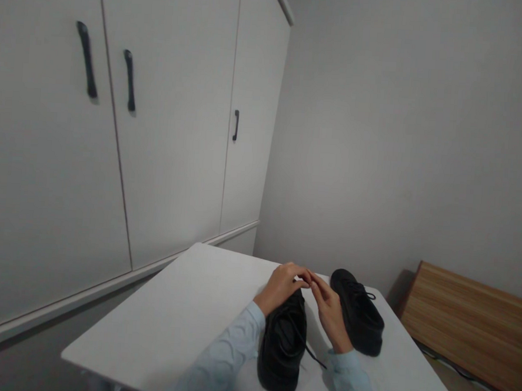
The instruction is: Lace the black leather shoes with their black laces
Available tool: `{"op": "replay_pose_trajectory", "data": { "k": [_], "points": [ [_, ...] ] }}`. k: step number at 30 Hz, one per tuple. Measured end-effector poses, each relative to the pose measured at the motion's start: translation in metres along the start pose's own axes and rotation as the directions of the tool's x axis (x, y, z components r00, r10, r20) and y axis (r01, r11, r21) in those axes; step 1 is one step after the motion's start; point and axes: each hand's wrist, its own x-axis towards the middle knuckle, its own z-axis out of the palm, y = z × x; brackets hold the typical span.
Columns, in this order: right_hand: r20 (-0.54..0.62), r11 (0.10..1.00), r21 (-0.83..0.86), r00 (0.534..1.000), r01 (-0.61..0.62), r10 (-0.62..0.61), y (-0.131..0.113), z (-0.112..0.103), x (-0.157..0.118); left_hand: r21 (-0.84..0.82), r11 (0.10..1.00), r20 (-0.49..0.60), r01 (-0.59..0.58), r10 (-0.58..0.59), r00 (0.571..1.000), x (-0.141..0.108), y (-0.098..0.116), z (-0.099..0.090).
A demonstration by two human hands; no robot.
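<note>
A black lace-up shoe (pixel 280 356) stands on the white table, its heel towards me and its toe pointing away. Over its front part, my left hand (pixel 285 286) is bent with thumb and fingers pinched together. My right hand (pixel 330 309) reaches in from the right, and its fingertips meet those of the left. The pinched fingers appear to hold the black shoelace, mostly hidden by the fingers there. One loose lace end (pixel 316 358) hangs down the shoe's right side onto the table. Another black shoe (pixel 360 316), with its lace in a bow, stands right of my right hand.
The white table (pixel 169 325) has its far edge near the wall. Along the left runs a white cupboard (pixel 175 155) with dark handles. A wooden panel (pixel 474 326) leans low at the right, with cables (pixel 466 376) along its foot.
</note>
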Motion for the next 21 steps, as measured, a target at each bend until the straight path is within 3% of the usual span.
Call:
{"op": "replay_pose_trajectory", "data": {
  "k": [5,11,15,21],
  "points": [
    [0.030,0.999,0.006,0.999,-0.045,0.045,0.005,0.000,0.003,0.089,0.995,0.009,0.048,-0.049,0.999,-0.004,-0.003,0.007],
    [0.117,0.993,-0.104,0.991,-0.055,0.067,0.008,-0.002,0.003,-0.100,0.991,0.035,0.085,-0.082,0.996,-0.014,-0.020,0.011],
    [0.036,0.973,-0.232,0.999,-0.007,0.016,0.010,-0.010,0.005,-0.145,0.979,0.043,0.143,-0.138,0.990,-0.017,-0.029,0.009],
    [-0.146,0.894,-0.445,0.980,0.053,-0.131,0.013,-0.033,0.009,0.027,0.999,0.122,0.024,-0.027,0.992,-0.019,-0.035,0.000]
  ]
}}
